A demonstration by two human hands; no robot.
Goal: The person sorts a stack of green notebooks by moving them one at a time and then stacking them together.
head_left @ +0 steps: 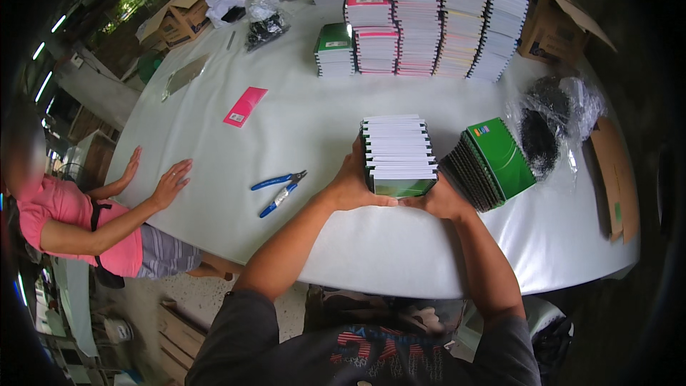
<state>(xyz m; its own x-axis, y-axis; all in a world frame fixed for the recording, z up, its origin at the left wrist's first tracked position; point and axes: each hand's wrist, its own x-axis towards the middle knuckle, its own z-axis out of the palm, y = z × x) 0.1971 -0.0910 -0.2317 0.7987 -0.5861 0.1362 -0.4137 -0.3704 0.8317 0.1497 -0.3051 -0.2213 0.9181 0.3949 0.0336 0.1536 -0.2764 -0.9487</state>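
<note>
A stack of notebooks [399, 150] with white page edges and a green cover stands upright on the table in front of me. My left hand [352, 184] grips its left side, and my right hand [437, 200] grips its right side; both thumbs meet at the near edge. Just right of my right hand, a leaning pile of green spiral notebooks [500, 157] rests on the table, its black bindings showing on the left. Blue-handled cutting pliers [275, 189] lie left of my left forearm, their jaws pointing up and right.
Tall stacks of spiral notebooks [418, 25] fill the back middle. A pink cover [245, 106] lies at left. Plastic bags of black binding coils [547, 125] sit at right, beside flattened cardboard [611, 179]. A person in pink [86, 225] stands at the left table edge, hands raised.
</note>
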